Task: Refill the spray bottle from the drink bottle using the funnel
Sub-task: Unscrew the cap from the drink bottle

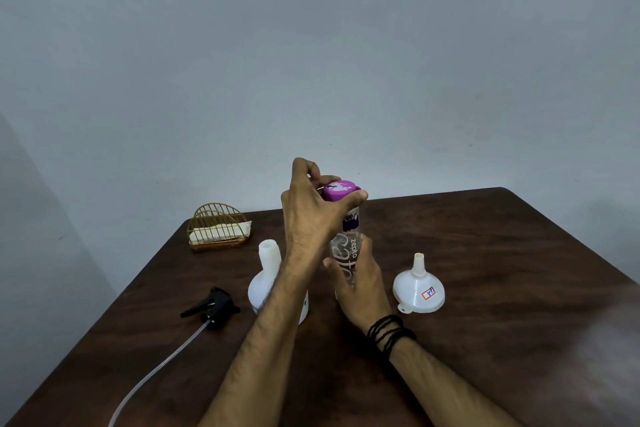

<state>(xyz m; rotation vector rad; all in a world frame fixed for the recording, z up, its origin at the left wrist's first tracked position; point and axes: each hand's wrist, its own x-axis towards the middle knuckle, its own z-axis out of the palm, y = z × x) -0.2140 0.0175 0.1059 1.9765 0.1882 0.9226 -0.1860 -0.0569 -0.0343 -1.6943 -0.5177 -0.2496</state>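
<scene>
Head view: one dark wooden desk [485,288] against a pale wall, seen from above and behind the person's two bare forearms.
Hands: two, both on the drink bottle.
Left hand [311,215]: reaches across in front of the spray bottle; fingers and thumb curled round the purple cap [338,190], so this grip is closed on the cap.
Right hand [360,274]: wrapped round the lower body of the drink bottle, grip closed on it; black cords are wound round the wrist.
Drink bottle [348,246]: one, clear plastic with printed lettering, upright near the middle of the desk, between the spray bottle and the funnel; whether its base touches the desk cannot be told, nor its liquid level.
Spray bottle [266,274]: one, white, upright just left of the drink bottle, neck open with no head on it; contents not visible through the wall.
Spray head [213,307]: one, black, lying on its side on the desk left of the spray bottle, its clear dip tube [159,367] trailing toward the near left edge.
Funnel [418,288]: one, white, standing upside down on its wide rim right of the drink bottle, spout up, a small red-bordered sticker on its side.
Wire holder [218,229]: one, gold-coloured, at the far left of the desk, with white napkins inside.
</scene>
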